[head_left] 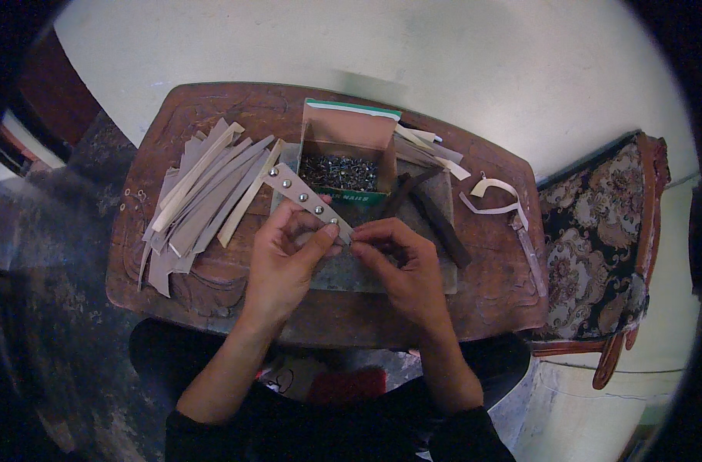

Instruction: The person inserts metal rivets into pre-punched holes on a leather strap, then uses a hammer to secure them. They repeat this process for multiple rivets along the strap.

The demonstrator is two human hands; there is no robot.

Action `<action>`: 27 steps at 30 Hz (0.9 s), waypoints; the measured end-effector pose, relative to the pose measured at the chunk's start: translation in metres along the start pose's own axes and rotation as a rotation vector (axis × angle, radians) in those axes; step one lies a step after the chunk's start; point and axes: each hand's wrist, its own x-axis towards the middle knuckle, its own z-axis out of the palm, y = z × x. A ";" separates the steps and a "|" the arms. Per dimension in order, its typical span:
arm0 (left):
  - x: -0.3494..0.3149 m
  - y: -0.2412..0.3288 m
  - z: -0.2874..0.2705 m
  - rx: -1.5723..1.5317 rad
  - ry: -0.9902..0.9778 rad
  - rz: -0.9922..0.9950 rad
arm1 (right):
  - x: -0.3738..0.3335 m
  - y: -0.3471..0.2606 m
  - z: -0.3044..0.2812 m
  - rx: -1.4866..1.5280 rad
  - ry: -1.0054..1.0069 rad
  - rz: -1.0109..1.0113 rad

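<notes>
My left hand [288, 250] grips a pale grey-beige strip [295, 194] between thumb and fingers. Several shiny domed metal studs [303, 198] sit in a row along the strip, which slants down to the right. At its lower end, the fingertips of my right hand [393, 258] are pinched together against the strip. Whether they hold its edge or some small piece is hidden. Just beyond my hands stands an open cardboard box [351, 132] with a green-edged flap raised. Inside it lies a heap of small metal nails [339, 171].
A pile of flat strips [205, 192] covers the carved wooden table's [289, 335] left side. More strips [436, 146] lie behind the box. Dark bars [439, 227] rest on a grey slab [343, 273]. A curled pale strip [496, 189] lies at right, near a floral-upholstered chair [597, 239].
</notes>
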 end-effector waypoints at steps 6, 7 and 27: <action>-0.001 0.005 0.003 -0.031 0.022 -0.020 | -0.003 -0.001 0.001 0.034 0.017 0.029; -0.001 0.003 0.002 -0.015 0.004 -0.014 | -0.003 -0.002 0.001 0.032 0.016 0.024; -0.001 -0.002 -0.003 0.000 -0.005 -0.012 | -0.003 0.003 0.003 -0.010 0.023 -0.001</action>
